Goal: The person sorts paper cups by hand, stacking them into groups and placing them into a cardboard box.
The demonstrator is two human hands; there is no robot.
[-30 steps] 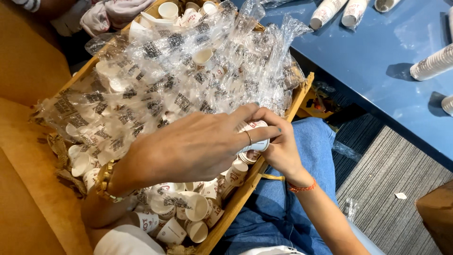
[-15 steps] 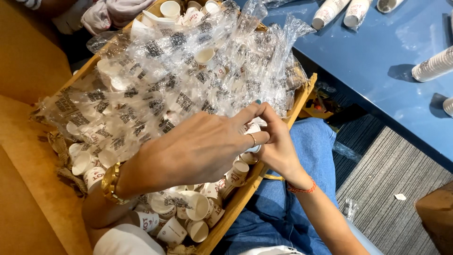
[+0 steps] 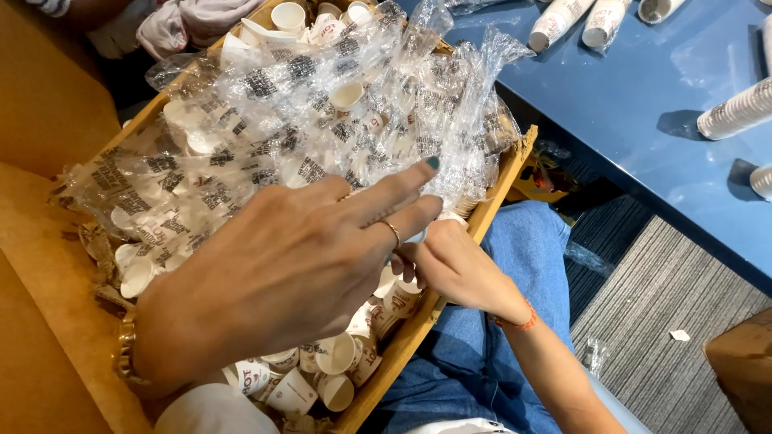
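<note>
Office-like room: blue table [image 3: 643, 88], grey carpet [image 3: 659, 321], boxed paper cups [image 3: 338, 354].

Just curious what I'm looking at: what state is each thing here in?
Cardboard box: open, full.
Plastic sleeves: crumpled, piled on top.
Loose paper cups: tumbled in the box.
Cup stacks: lying on the blue table.
Left hand: fingers extended.
Right hand: fingers curled, contents hidden.

Bright, even indoor light, sharp overall.
White glare flecks the crinkled clear plastic wrappers [image 3: 322, 120]; right of them, the glossy blue tabletop [image 3: 643, 96] carries soft short shadows.
</note>
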